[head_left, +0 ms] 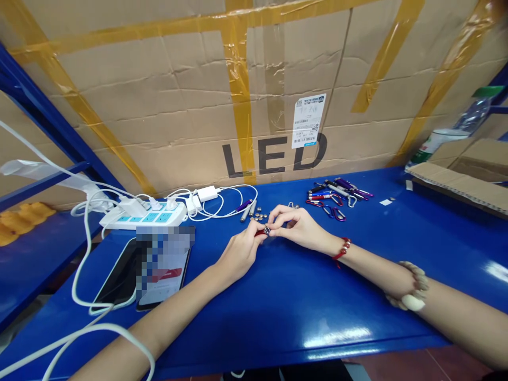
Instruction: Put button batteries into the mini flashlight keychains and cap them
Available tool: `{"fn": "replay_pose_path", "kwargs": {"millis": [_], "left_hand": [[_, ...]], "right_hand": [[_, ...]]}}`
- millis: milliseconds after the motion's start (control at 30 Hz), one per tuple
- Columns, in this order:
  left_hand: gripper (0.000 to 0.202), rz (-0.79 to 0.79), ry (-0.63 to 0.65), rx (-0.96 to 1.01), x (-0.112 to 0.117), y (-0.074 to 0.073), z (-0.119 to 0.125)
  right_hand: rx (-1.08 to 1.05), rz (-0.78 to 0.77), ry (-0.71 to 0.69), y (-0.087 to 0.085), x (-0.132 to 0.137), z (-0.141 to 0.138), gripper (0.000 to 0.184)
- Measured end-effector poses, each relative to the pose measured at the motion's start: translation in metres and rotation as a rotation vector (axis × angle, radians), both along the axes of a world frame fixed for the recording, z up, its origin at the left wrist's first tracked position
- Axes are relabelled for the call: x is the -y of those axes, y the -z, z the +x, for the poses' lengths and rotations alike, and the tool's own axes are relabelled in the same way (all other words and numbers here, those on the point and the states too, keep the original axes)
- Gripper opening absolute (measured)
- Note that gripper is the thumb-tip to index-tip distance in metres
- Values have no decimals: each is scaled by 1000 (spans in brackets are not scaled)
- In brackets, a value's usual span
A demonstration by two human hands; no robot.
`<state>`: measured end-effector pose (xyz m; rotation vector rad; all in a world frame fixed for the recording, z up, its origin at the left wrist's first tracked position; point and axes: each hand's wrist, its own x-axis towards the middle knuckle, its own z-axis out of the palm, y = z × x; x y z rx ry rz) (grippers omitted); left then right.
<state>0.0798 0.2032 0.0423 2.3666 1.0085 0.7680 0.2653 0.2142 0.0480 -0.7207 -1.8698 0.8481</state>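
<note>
My left hand (241, 253) is closed around a small red metal tube (260, 233), which looks like a mini keychain flashlight, with a silvery end pointing right. The fingertips of my right hand (296, 226) pinch together at that silvery end; anything small between them is hidden. Just behind the hands lie several button cells (260, 216) on the blue table (286, 301). Silver tubes (246, 211) and a purple tube (243, 205) rest beside the cells. A small metal clip (292, 205) shows behind my right hand.
Several mini flashlights with carabiners (337, 193) are heaped at the back right. A white power strip (146, 214) with tangled cables and two phones (169, 275) occupy the left. A big cardboard box (178, 106) stands behind; a cardboard tray (456, 185) and bottle (476, 111) are right.
</note>
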Motion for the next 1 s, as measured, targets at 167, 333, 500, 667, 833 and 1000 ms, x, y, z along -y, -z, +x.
{"fn": "replay_pose_path", "kwargs": {"millis": [167, 333, 500, 667, 833, 1000], "left_hand": [[8, -27, 25, 24, 0, 2, 1], [29, 33, 61, 27, -1, 7, -1], [29, 182, 73, 42, 0, 7, -2], [27, 296, -4, 42, 4, 4, 0], [21, 248, -20, 56, 5, 4, 2], [16, 165, -105, 51, 3, 5, 3]], "right_hand": [[96, 83, 13, -4, 2, 3, 11], [157, 77, 66, -4, 3, 3, 16], [105, -52, 100, -1, 5, -3, 23], [54, -301, 40, -4, 9, -7, 35], [74, -516, 70, -2, 7, -12, 52], [120, -409, 113, 4, 5, -17, 51]]}}
